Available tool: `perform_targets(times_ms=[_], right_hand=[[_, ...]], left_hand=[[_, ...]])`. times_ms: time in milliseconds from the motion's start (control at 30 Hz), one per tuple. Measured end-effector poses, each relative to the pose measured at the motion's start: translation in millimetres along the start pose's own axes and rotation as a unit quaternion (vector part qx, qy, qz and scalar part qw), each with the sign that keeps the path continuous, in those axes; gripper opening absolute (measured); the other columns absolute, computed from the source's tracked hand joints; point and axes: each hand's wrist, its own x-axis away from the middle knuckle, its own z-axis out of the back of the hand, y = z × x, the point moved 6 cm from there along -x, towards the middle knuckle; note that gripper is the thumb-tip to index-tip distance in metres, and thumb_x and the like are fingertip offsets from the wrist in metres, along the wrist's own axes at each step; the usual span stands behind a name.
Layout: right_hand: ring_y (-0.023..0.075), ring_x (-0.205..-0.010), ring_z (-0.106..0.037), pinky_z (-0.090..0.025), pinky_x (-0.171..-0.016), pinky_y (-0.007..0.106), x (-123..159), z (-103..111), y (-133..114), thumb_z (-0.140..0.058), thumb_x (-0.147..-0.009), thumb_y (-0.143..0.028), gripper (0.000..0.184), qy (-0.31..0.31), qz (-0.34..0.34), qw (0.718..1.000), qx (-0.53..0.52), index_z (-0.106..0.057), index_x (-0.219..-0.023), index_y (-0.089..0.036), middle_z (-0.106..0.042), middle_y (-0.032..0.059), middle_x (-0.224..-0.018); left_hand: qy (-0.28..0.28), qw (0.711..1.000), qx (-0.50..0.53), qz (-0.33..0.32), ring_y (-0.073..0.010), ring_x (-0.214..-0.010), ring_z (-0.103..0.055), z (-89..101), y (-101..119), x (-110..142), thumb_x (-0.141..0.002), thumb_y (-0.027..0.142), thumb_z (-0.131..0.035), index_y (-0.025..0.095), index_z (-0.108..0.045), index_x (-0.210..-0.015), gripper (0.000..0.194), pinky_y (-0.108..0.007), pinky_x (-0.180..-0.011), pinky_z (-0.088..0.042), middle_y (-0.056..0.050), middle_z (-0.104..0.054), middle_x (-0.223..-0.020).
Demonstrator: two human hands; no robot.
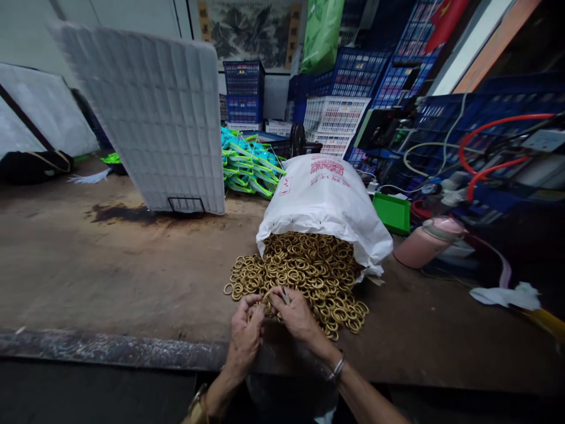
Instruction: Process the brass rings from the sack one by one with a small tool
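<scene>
A white woven sack (326, 200) lies on its side on the brown worktable (110, 277), and several brass rings (304, 268) spill from its open mouth toward me. My left hand (246, 335) and my right hand (296, 315) meet at the near edge of the ring pile, fingers pinched together on rings. A thin dark tool or pin (285, 294) seems to stick up from my right fingers; I cannot make it out clearly. My right wrist carries a metal bracelet (338, 368).
A white grid panel (150, 118) leans upright at the back left. Green and blue strap bundles (249, 162) lie behind the sack. Blue and white crates (348, 88) are stacked at the back. A pink cylinder (426, 241), a green box (392, 212) and hoses crowd the right.
</scene>
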Motion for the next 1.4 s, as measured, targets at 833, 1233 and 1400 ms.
perform_targets(times_ms=[833, 1233, 1400], right_hand=[[0.008, -0.053, -0.036, -0.03, -0.05, 0.019, 13.8, 5.1, 1.1, -0.042, -0.078, -0.039, 0.027, 0.008, -0.047, 0.999, 0.026, -0.043, -0.062, -0.018, -0.038, -0.0061, -0.055], [0.0076, -0.051, -0.034, -0.029, -0.047, 0.019, 13.8, 2.2, 3.0, -0.042, -0.078, -0.039, 0.029, 0.011, -0.047, 0.999, 0.019, -0.041, -0.059, -0.018, -0.038, -0.0057, -0.054], [0.0081, -0.05, -0.04, -0.034, -0.051, 0.02, 12.8, 1.8, 3.7, -0.037, -0.082, -0.038, 0.033, -0.009, -0.041, 0.999, 0.0, -0.043, -0.057, -0.018, -0.041, -0.0049, -0.052]], left_hand=[[-0.051, 0.99, -0.073, -0.106, -0.0091, -0.051, -0.045, -12.1, 16.8, 9.5, -0.071, 0.032, -0.059, 0.017, -0.057, -0.072, 0.015, -0.019, -0.049, -0.036, 0.003, -0.053, -0.059], [-0.103, 0.993, -0.016, 0.048, -0.0025, -0.033, -0.033, -13.5, -6.5, 9.0, -0.07, 0.049, -0.057, 0.02, -0.044, -0.079, 0.033, -0.013, -0.033, -0.025, 0.01, -0.044, -0.05], [-0.112, 0.993, -0.02, 0.014, -0.0026, -0.035, -0.036, -13.4, -1.2, 9.0, -0.073, 0.048, -0.054, 0.019, -0.044, -0.073, 0.03, -0.013, -0.033, -0.025, 0.008, -0.046, -0.053]])
